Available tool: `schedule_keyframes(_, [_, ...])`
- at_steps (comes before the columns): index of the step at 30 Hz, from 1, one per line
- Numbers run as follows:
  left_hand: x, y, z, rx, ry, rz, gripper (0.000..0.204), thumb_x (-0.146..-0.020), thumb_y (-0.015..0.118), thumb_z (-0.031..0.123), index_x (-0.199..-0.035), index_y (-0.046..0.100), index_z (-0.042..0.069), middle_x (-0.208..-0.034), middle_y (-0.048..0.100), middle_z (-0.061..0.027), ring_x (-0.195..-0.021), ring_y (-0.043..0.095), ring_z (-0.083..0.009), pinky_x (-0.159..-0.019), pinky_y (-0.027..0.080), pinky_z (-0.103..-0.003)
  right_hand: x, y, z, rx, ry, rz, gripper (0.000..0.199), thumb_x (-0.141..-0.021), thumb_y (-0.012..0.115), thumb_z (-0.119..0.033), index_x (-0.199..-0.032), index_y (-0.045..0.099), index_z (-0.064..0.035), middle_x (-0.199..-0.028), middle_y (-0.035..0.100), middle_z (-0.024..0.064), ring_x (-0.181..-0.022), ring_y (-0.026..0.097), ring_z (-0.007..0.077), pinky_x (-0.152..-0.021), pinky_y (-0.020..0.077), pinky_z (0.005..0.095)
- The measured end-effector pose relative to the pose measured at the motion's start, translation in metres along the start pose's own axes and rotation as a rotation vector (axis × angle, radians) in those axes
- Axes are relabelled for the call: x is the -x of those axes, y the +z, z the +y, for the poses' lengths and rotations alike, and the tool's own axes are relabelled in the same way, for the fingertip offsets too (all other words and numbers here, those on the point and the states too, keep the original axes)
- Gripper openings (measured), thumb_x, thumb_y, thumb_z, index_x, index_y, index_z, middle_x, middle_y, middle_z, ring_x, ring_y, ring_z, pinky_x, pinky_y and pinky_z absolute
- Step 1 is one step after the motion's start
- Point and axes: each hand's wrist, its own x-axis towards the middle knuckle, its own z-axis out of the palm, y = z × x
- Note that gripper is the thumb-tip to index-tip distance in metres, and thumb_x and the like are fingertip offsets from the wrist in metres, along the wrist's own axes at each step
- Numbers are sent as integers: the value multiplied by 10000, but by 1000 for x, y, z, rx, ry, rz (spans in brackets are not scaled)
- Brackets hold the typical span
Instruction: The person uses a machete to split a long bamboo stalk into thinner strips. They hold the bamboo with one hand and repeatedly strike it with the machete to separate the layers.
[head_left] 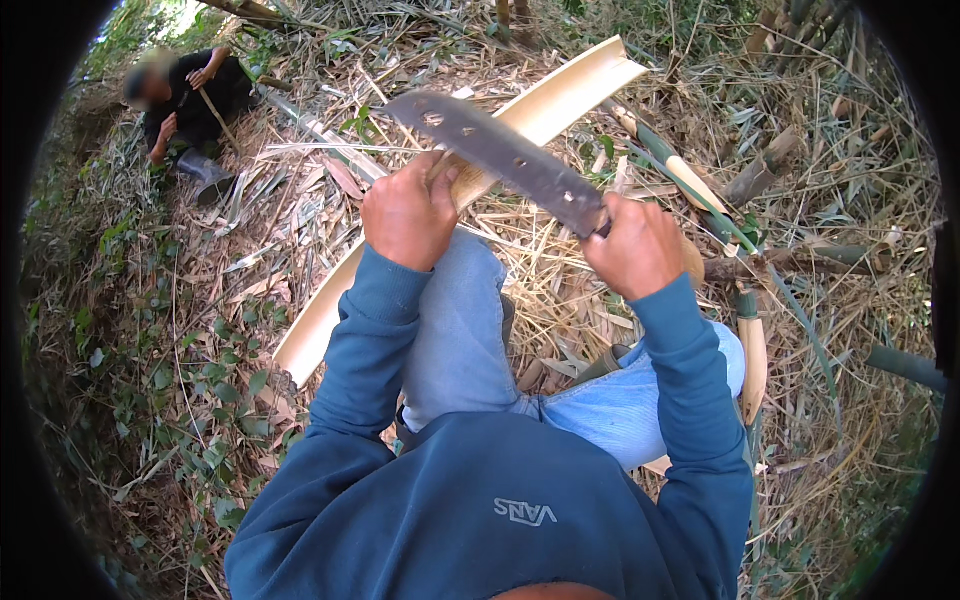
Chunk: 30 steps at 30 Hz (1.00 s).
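My right hand (pixel 640 245) is closed around the handle of a machete (pixel 497 152). Its wide, dark blade has several holes and slants up to the left, its tip beyond my other hand. Under the blade runs a long, pale strip of split bamboo (pixel 565 95), curved like a trough, from the upper right down to the lower left. My left hand (pixel 410 212) grips this strip near its middle, thumb on top, close to the blade. Whether the blade's edge touches the bamboo I cannot tell.
Dry leaves and thin shavings (pixel 545 275) litter the ground. To the right lie partly peeled green bamboo poles (pixel 690 180), a cut stump (pixel 760 168) and branches. At the upper left another person (pixel 195 100) in dark clothes sits holding a stick. Green plants (pixel 215 375) grow on the left.
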Motion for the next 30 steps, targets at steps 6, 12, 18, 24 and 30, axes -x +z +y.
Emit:
schedule_keyframes(6, [-1,2,4,-20,32,7,224,-877,677,241,-1026,736,85,-750,690,-207,-687,689,-375,-644,545,-460,-13,-3,9,-39,86,75,226,-771,674,-252,-801,697,-29,-716,669,239,-698,674,421,-705,544,514])
schedule_keyframes(12, [-2,0,3,26,27,-3,240,-872,689,245,-1030,730,68,-788,702,-206,-717,698,-372,-671,548,-454,-26,-5,24,-70,119,113,290,-797,681,-313,-765,685,-26,-704,650,246,-714,648,445,-693,512,524])
schedule_keyframes(18, [-2,-4,4,13,23,-10,244,-878,684,245,-1031,725,59,-792,704,-203,-710,697,-371,-671,547,-451,-29,3,36,-65,127,160,321,-823,678,-364,-758,686,-49,-714,649,242,-722,640,444,-694,500,515])
schedule_keyframes(24, [0,0,0,42,51,26,228,-869,696,239,-1006,730,60,-783,704,-199,-705,698,-368,-659,547,-443,-30,-14,39,-71,182,97,330,-835,636,-347,-805,721,-29,-750,687,232,-742,681,422,-733,545,501])
schedule_keyframes(30, [-2,0,2,27,44,14,222,-867,704,228,-1008,730,58,-795,705,-199,-707,698,-367,-644,547,-426,-40,-19,42,-87,268,98,319,-827,641,-341,-799,717,-33,-795,693,237,-785,680,421,-768,540,507])
